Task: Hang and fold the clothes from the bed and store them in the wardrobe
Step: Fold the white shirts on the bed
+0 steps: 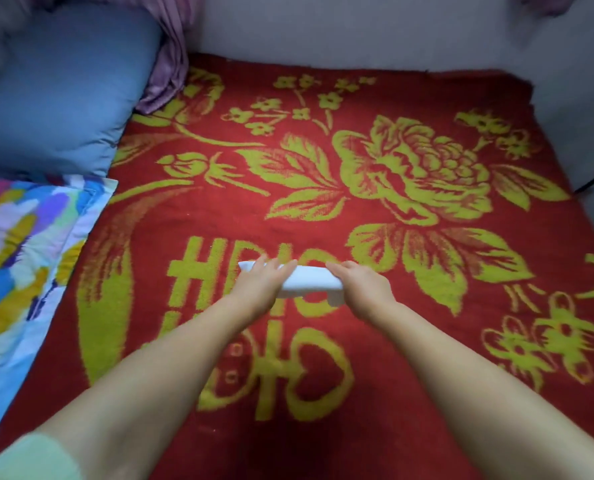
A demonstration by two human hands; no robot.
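A small white folded garment (pixel 309 281) lies in the middle of the bed, on a red blanket (pixel 357 209) with yellow-green flowers. My left hand (pixel 260 282) rests on the garment's left end with fingers stretched forward over it. My right hand (pixel 361 282) lies on its right end, fingers likewise laid flat across the cloth. Both hands cover the ends, so only the white middle strip and a lower right corner show. No wardrobe or hanger is in view.
A blue pillow (pixel 56 95) sits at the bed's far left, with a multicoloured patterned pillow (pixel 21 244) in front of it. Purple striped fabric (pixel 170 53) hangs at the back left. A pale wall runs behind the bed and along its right side.
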